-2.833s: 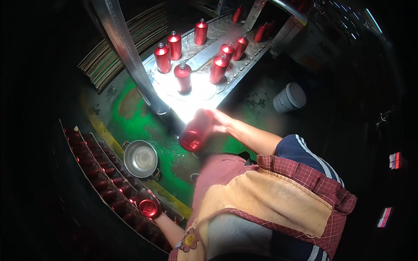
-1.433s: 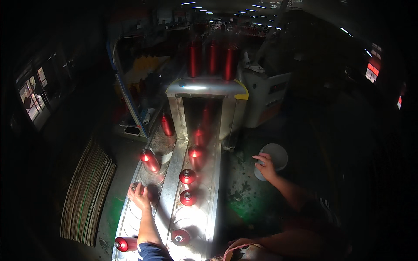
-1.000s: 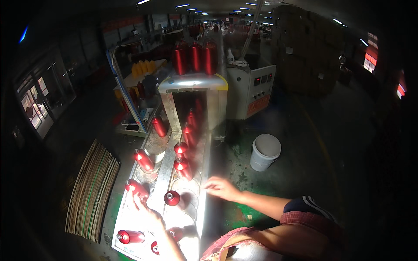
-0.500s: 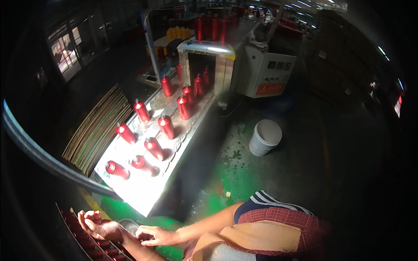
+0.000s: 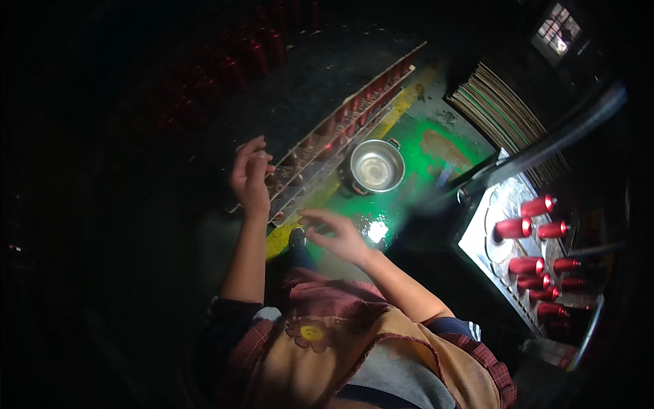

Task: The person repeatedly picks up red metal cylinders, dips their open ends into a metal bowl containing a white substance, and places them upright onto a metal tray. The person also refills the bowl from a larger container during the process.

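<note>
Both left hand [image 5: 252, 178] and right hand [image 5: 344, 238] look empty, fingers loosely parted. Near the left, rack walls [image 5: 402, 77] mostly hide dim red bottles [image 5: 351, 114].

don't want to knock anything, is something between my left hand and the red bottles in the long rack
Nothing loose is visible between the left hand and those red bottles; only edges of the long rack run alongside them. The metal pot stands beside the rack, off that path.
</note>
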Available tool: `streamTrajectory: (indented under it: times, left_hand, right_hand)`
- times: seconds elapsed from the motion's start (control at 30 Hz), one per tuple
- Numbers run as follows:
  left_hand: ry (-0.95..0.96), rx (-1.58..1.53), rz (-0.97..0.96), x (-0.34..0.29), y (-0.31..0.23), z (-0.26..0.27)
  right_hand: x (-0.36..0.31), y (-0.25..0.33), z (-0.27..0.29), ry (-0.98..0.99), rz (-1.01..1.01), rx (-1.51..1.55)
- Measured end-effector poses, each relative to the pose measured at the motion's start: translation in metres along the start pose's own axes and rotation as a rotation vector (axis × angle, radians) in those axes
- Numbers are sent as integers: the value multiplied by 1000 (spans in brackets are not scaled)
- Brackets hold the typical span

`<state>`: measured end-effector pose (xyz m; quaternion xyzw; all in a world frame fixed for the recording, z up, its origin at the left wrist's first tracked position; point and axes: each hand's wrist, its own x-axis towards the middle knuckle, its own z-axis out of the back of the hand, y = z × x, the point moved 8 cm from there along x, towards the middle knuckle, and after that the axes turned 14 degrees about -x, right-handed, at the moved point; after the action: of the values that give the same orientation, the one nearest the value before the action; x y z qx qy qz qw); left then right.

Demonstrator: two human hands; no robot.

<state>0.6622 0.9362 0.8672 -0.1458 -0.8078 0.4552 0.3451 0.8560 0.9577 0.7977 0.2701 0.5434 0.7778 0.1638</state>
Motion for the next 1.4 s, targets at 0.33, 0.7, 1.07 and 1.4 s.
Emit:
streamTrajectory:
  times: [0.33, 0.7, 1.07, 1.4]
  left_hand:
    - [-55, 1172, -214, 246, 41, 254]
    - [-79, 1194, -351, 276, 87, 260]
    - [-263, 303, 162, 189, 97, 203]
    - [202, -254, 1454, 83, 401, -119]
  right_hand:
    - [319, -41, -8, -98, 124, -455]
    - [568, -106, -29, -47, 211, -919]
    - [369, -148, 148, -196, 186, -150]
    - [120, -364, 317, -365, -717, 983]
